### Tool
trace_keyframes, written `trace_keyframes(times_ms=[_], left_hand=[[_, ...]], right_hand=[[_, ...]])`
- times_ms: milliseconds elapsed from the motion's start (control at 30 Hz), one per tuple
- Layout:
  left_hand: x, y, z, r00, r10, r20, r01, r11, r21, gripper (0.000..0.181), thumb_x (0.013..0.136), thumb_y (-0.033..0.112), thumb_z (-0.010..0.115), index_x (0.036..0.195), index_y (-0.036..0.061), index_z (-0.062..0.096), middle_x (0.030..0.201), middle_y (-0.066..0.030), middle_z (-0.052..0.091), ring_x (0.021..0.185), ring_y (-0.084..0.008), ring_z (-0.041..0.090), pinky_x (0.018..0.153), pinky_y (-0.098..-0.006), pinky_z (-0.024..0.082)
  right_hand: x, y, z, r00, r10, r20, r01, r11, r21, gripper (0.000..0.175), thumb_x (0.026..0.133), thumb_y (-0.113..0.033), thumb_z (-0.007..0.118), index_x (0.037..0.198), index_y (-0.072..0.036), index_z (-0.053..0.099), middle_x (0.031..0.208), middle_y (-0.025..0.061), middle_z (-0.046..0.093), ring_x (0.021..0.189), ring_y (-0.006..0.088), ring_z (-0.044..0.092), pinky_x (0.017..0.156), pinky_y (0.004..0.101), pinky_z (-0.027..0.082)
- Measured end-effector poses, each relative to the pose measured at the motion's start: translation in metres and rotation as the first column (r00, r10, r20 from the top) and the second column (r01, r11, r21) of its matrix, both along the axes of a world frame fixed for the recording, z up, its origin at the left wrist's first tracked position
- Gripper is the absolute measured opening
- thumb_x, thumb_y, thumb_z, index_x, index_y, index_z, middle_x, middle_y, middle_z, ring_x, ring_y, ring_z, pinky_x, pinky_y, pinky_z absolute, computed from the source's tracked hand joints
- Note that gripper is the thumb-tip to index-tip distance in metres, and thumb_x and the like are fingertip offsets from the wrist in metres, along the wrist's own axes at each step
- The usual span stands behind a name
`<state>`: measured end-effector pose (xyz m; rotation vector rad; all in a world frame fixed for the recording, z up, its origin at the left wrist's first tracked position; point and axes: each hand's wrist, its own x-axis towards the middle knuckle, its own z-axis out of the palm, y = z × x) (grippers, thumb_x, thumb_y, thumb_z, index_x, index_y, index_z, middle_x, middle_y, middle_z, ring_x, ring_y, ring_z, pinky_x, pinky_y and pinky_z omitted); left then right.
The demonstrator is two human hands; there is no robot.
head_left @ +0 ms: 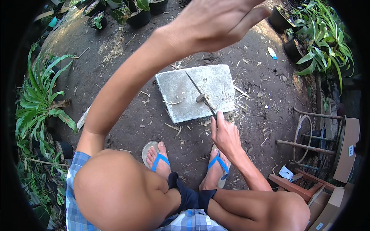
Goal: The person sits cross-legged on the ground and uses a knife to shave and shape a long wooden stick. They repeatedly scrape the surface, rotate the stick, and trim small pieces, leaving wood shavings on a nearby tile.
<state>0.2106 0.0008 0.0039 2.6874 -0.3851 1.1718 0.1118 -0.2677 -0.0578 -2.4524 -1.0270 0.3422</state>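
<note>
My right hand (228, 137) grips the handle end of a long, narrow dark knife (193, 80). Its blade points away from me over a pale grey concrete-like slab (185, 108) on the ground. A small brown piece of wood (200, 98) lies at the blade's middle, with a paler wood chip (210, 103) beside it. Whether the blade touches the slab cannot be told. My left hand (214, 26) is raised beyond the slab at the top of the view. Its fingertips are cut off by the frame edge, so anything held there is hidden.
Wood splinters (241, 92) litter the bare soil (124, 95) around the slab. Potted plants stand at left (40, 101), right (326, 46) and far side (138, 17). Near my right knee are a rusty metal frame (306, 147), a reddish wooden frame (297, 184) and cardboard boxes (347, 150).
</note>
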Motion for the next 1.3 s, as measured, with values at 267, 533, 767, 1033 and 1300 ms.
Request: trace_keyframes(times_ms=[267,533,767,1033,1300], left_hand=[[-0.057,-0.020,-0.026,0.874,-0.082,-0.478,-0.085,0.945,-0.317,0.062,0.112,0.049,0.025,0.168,0.0277,0.010,0.175,-0.0069,0.008,0.160,-0.0378,0.003,0.127,-0.0635,0.002],[-0.026,-0.021,-0.011,0.989,-0.002,-0.147,-0.019,0.991,-0.136,0.060,0.111,0.046,0.033,0.167,0.0300,0.017,0.174,-0.0098,0.016,0.159,-0.0406,0.009,0.126,-0.0668,0.006],[-0.041,-0.027,-0.066,0.930,-0.075,-0.360,-0.008,0.974,-0.225,0.057,0.112,0.043,0.030,0.166,0.0250,0.026,0.173,-0.0094,0.022,0.159,-0.0407,0.014,0.127,-0.0618,0.008],[-0.012,-0.022,-0.060,0.891,-0.137,-0.434,-0.037,0.929,-0.369,0.055,0.112,0.045,0.030,0.162,0.0233,0.035,0.169,-0.0145,0.030,0.157,-0.0416,0.020,0.128,-0.0577,0.014],[-0.003,-0.001,-0.083,0.906,-0.156,-0.393,0.034,0.953,-0.300,0.053,0.112,0.042,0.035,0.161,0.0237,0.037,0.169,-0.0148,0.030,0.157,-0.0421,0.021,0.127,-0.0589,0.016]], right_hand=[[-0.007,-0.004,0.011,0.999,-0.019,-0.030,0.016,0.996,-0.088,0.026,0.105,-0.027,0.055,0.108,-0.001,0.052,0.069,0.0277,0.067,0.062,0.0516,0.065,0.054,0.0616,0.051],[0.005,-0.009,0.008,0.999,-0.016,-0.043,0.014,0.999,-0.032,0.022,0.105,-0.023,0.055,0.104,-0.002,0.050,0.064,0.0294,0.062,0.061,0.0527,0.063,0.055,0.0609,0.049],[0.001,-0.011,0.006,0.994,-0.039,-0.100,0.035,0.998,-0.047,0.025,0.105,-0.027,0.057,0.106,-0.002,0.055,0.072,0.0285,0.067,0.072,0.0532,0.066,0.060,0.0590,0.051],[0.058,-0.017,0.001,0.471,-0.015,-0.882,0.098,0.995,0.036,0.059,0.108,-0.056,0.045,0.094,-0.001,0.062,0.063,0.0058,0.059,0.055,0.0197,0.060,0.052,0.0390,0.050],[0.060,-0.012,-0.015,0.993,-0.115,-0.036,0.107,0.980,-0.169,0.053,0.109,-0.044,0.047,0.090,0.004,0.061,0.067,0.0269,0.067,0.065,0.0493,0.067,0.058,0.0581,0.053]])
